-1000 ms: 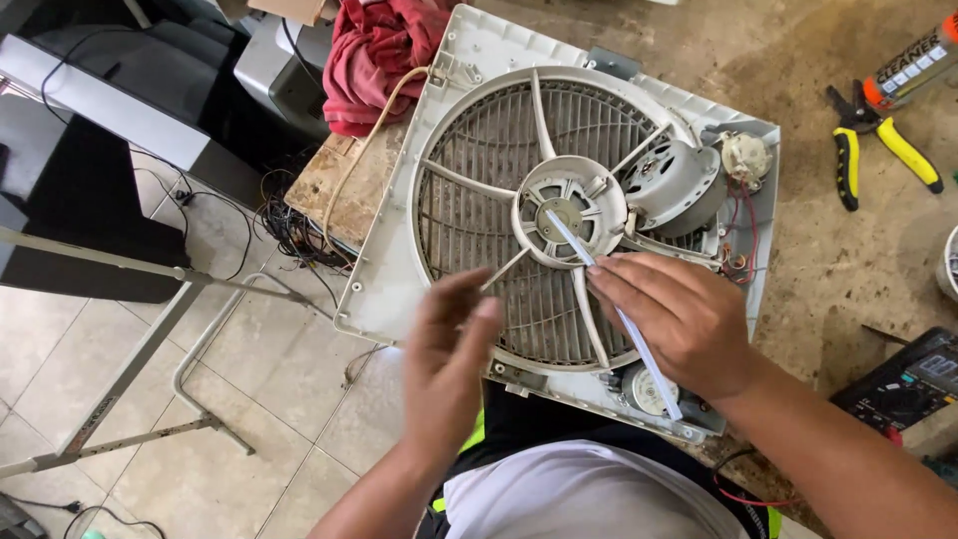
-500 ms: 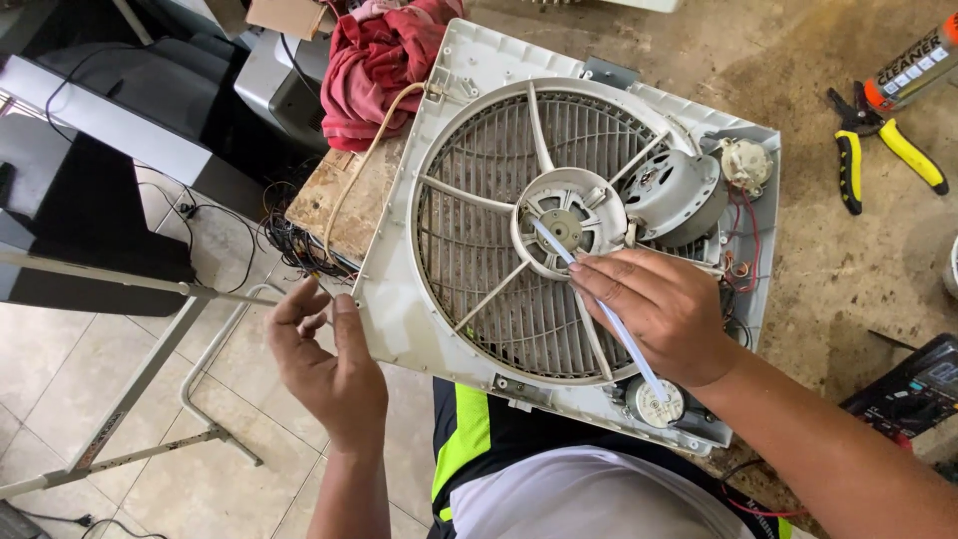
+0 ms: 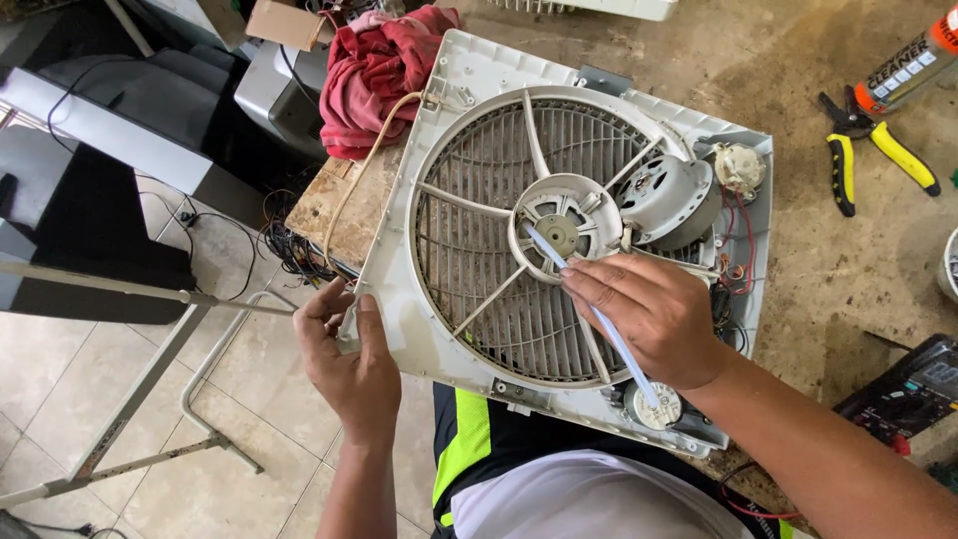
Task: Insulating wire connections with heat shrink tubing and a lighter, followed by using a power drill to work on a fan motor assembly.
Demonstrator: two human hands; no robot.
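The fan housing (image 3: 439, 269) lies flat on the counter (image 3: 828, 289), its near left corner hanging past the edge, and the left hand (image 3: 349, 359) is closed on that corner to steady it. The right hand (image 3: 649, 319) pinches a thin white tube (image 3: 599, 319) whose far tip rests at the round hub (image 3: 559, 232) in the middle of the grille. To do this well the person would likely keep the left grip firm so the housing cannot tip off the edge, and hold the tube low and steady on the hub's centre. Just right of the hub sits the grey motor (image 3: 667, 200), with red wires (image 3: 743, 245) beside it that could snag the wrist. A red rag (image 3: 374, 75) lies at the far left corner; yellow-handled pliers (image 3: 878, 150) and a spray can (image 3: 913, 60) lie well apart at the far right
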